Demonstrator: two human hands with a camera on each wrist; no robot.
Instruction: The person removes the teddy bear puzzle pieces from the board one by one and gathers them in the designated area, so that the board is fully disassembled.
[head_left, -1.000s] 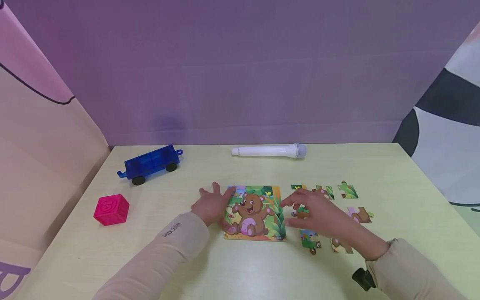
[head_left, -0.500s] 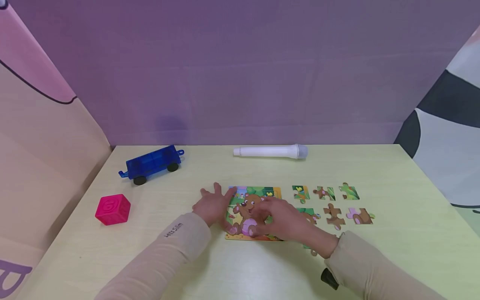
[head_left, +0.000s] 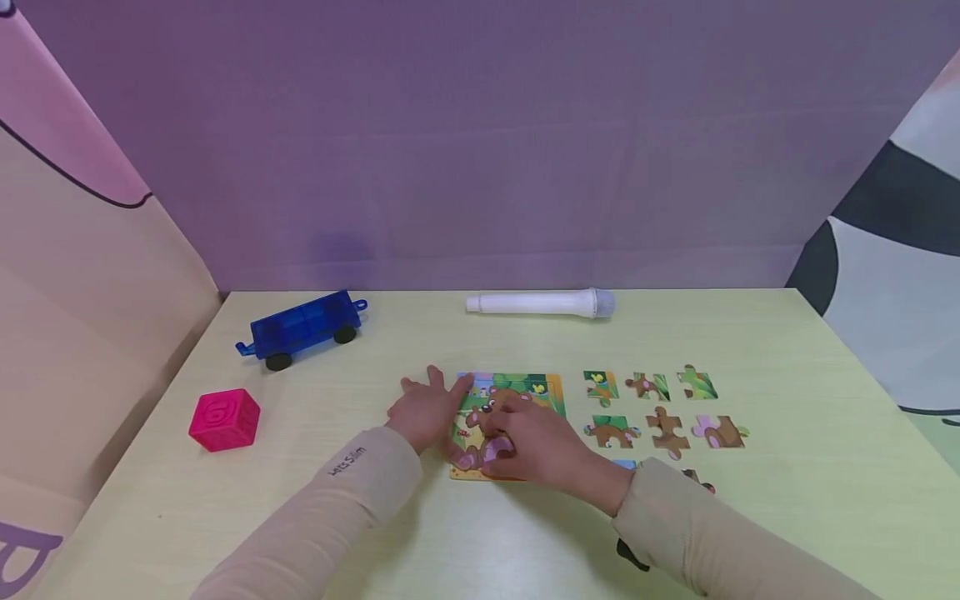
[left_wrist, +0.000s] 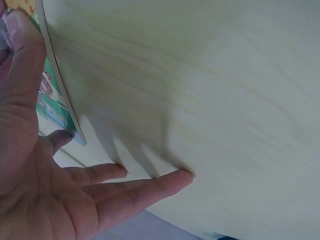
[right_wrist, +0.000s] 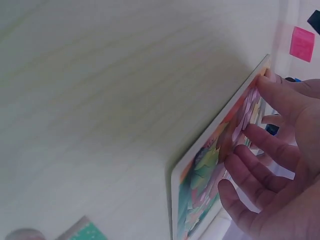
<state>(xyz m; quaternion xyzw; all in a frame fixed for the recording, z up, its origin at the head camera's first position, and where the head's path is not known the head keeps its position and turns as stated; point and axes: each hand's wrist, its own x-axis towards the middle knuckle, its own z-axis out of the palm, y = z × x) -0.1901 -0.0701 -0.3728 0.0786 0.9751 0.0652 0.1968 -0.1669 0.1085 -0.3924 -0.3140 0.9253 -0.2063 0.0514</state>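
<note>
A square jigsaw puzzle (head_left: 553,396) with a brown bear picture lies flat at the middle of the table. My left hand (head_left: 423,414) rests at its left edge, fingers spread; in the left wrist view the thumb (left_wrist: 25,55) lies over the puzzle's border. Over the bear's lower body, my right hand (head_left: 543,450) bends its fingers down onto the picture and covers the lower right part. From the right wrist, its thumb and fingertips (right_wrist: 250,131) touch the puzzle face a little apart, around the purple belly and foot area. No lifted piece shows between them.
Several loose jigsaw pieces (head_left: 667,432) lie in rows right of the puzzle, the nearest row partly hidden by the right forearm. A white toy microphone (head_left: 536,302) lies at the back. At left are a blue toy wagon (head_left: 303,327) and a pink cube (head_left: 225,419).
My right hand has moved left from the puzzle's right edge to the bear's lower body, uncovering loose pieces in the upper rows. The left hand has stayed at the left edge.
</note>
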